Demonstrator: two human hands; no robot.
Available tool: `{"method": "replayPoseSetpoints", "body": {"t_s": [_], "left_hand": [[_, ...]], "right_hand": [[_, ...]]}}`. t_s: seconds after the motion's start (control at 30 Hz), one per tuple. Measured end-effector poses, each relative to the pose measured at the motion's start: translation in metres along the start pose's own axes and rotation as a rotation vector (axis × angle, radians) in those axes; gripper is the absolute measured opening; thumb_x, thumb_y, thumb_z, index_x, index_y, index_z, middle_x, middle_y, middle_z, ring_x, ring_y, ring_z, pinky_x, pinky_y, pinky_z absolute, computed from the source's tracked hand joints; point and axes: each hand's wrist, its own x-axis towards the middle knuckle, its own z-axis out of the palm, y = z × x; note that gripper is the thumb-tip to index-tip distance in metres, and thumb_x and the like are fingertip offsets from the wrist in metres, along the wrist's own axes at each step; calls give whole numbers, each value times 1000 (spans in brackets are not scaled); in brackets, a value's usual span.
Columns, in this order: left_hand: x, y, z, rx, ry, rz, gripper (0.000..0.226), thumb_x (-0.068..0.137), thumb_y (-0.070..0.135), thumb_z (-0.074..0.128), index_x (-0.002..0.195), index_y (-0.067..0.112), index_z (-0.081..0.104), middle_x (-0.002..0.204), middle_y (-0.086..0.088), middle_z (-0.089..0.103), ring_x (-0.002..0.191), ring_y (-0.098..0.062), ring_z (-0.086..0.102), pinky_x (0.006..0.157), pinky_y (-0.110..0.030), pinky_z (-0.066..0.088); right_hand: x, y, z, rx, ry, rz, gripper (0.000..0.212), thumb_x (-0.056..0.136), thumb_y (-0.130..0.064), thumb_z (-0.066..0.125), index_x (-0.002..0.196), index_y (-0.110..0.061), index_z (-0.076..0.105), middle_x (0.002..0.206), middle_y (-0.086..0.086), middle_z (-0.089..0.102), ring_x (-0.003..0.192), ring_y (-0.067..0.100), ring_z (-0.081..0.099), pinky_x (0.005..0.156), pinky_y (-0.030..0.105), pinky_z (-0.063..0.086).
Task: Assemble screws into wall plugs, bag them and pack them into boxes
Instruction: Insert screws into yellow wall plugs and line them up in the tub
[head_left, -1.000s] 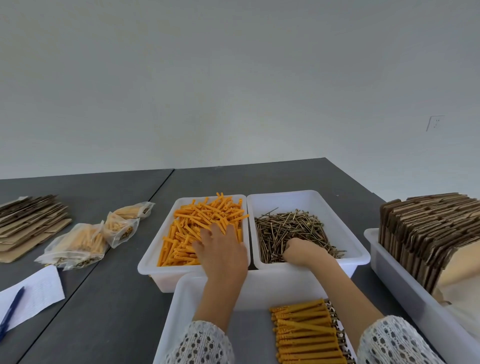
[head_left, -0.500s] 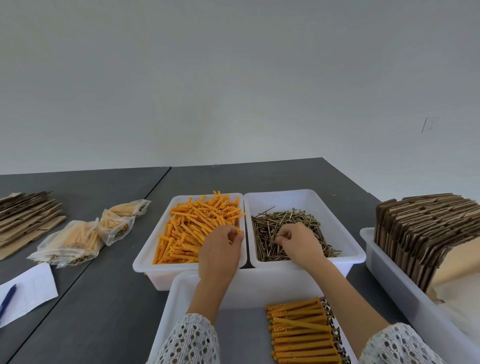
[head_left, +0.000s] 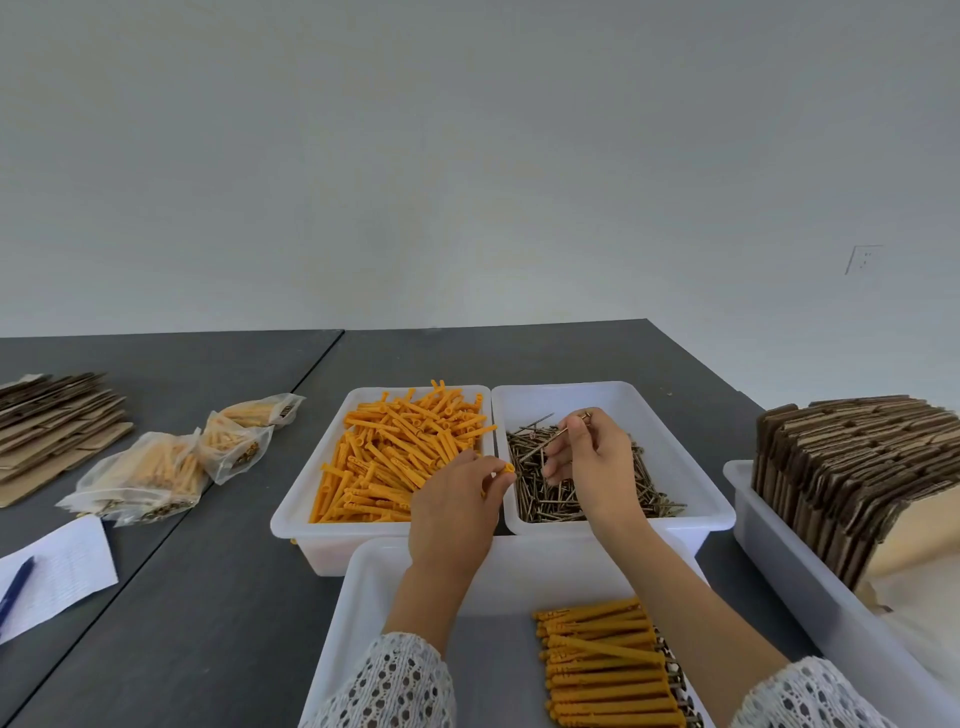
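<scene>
Assembly step: left hand pinches an orange wall plug over the bins' shared edge, right hand pinches a screw; next, aim the screw tip into the plug's mouth

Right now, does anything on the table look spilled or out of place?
Nothing stands out. Orange plastic wall plugs and loose metal screws stay inside their white bins, and assembled plugs lie neatly stacked in the near tray.

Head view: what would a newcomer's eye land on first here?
The bin of orange wall plugs at centre, beside the bin of screws. Above them, the left hand pinches a wall plug and the right hand a screw. Assembled plugs lie nearest.
</scene>
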Motion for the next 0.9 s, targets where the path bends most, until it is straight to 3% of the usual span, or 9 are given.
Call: {"method": "replayPoseSetpoints", "body": {"t_s": [0.13, 0.23, 0.3, 0.37, 0.47, 0.53, 0.63, 0.77, 0.9], "left_hand": [[1, 0, 0, -2, -2, -4, 20, 97, 46, 55, 105, 36, 70, 85, 19, 46, 70, -2, 48, 50, -17, 26], [2, -2, 2, -3, -3, 11, 19, 97, 46, 56, 103, 36, 70, 83, 17, 47, 68, -3, 48, 50, -17, 29], [1, -3, 2, -17, 3, 17, 18, 98, 45, 55, 103, 36, 70, 83, 17, 49, 67, -4, 49, 50, -16, 31], [1, -1, -1, -51, 33, 22, 19, 99, 43, 54, 102, 32, 70, 84, 18, 50, 65, -4, 49, 50, -16, 32], [5, 17, -16, -129, 76, 111, 20, 98, 41, 55, 95, 27, 69, 83, 17, 50, 62, -4, 46, 52, -13, 31], [8, 38, -26, -189, -19, 230, 22, 97, 44, 54, 85, 30, 64, 79, 13, 50, 67, -5, 48, 56, -19, 37], [-2, 72, -29, -122, -348, 382, 23, 95, 48, 54, 78, 32, 60, 82, 11, 48, 72, -6, 49, 63, -27, 42], [-31, 97, -15, 239, -565, 584, 25, 98, 30, 52, 85, 15, 67, 89, -2, 55, 78, -23, 55, 64, -32, 37], [-42, 112, -7, 266, -705, 607, 20, 99, 26, 51, 84, 15, 60, 91, -8, 59, 78, -27, 53, 66, -34, 34]], "right_hand": [[-3, 0, 5, -6, -71, -14, 23, 105, -15, 40, 90, -7, 55, 68, 9, 65, 49, 20, 61, 48, 27, 53], [-7, 3, 10, -84, -244, -11, 23, 105, -13, 40, 92, -6, 57, 72, 10, 64, 51, 16, 60, 48, 26, 51], [-10, 6, 11, -219, -356, -71, 27, 106, -24, 39, 98, -7, 59, 78, 8, 63, 55, 12, 57, 50, 24, 47], [-9, 7, 7, -243, -333, -82, 36, 105, -38, 34, 104, -13, 59, 80, 9, 64, 55, 6, 52, 50, 20, 43], [3, 10, -9, -172, -103, 34, 41, 105, -44, 26, 106, -18, 58, 75, 7, 62, 51, 9, 48, 45, 19, 39], [16, 16, -21, -92, 65, 202, 46, 107, -42, 24, 107, -11, 58, 73, 8, 60, 52, 14, 48, 46, 24, 40], [30, 22, -35, 147, 228, 463, 41, 106, -29, 26, 105, -2, 56, 66, 8, 55, 50, 17, 44, 47, 29, 38], [37, 25, -47, 413, 228, 611, 29, 101, -16, 31, 103, -3, 56, 65, 7, 54, 53, 16, 45, 51, 28, 40], [39, 27, -48, 431, 224, 627, 27, 100, -15, 34, 97, -5, 58, 65, 7, 55, 54, 16, 47, 50, 28, 42]]}}
